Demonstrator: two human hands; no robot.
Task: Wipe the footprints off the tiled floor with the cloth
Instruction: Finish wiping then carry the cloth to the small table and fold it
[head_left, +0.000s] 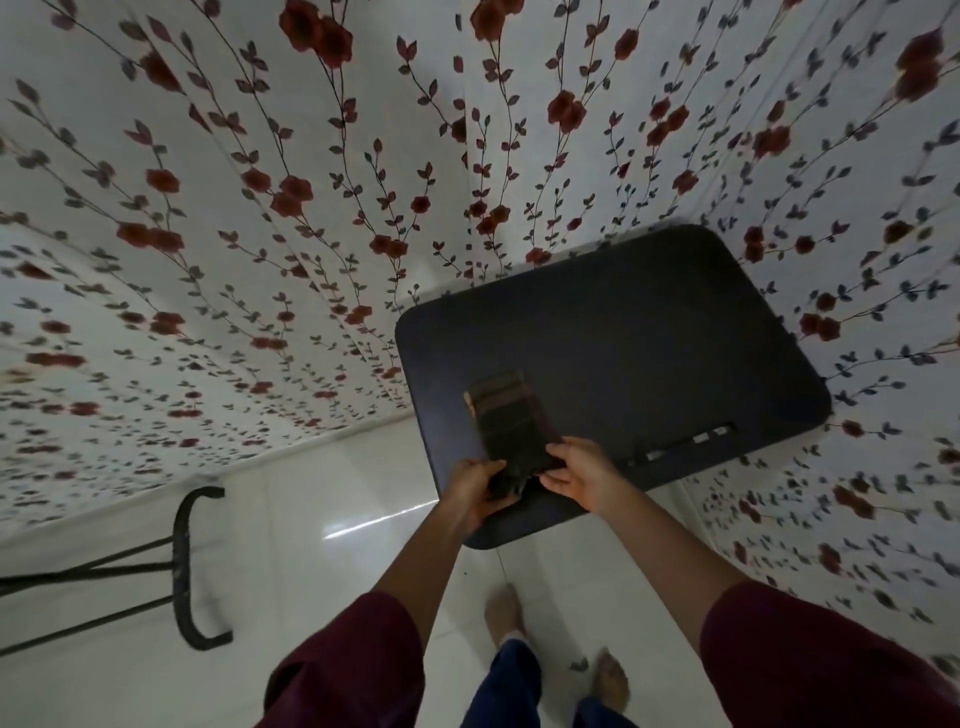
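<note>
Both arms reach forward, left hand (475, 486) and right hand (574, 473) each in a curled grip.

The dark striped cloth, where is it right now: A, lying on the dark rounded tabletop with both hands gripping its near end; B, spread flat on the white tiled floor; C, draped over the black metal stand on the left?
A: the dark striped cloth lies on the dark rounded tabletop, and the left hand and right hand each grip its near end.

I see a dark table (649, 338) beyond my hands. A dark folded cloth (506, 421) lies on it, its near end at my fingers.
</note>
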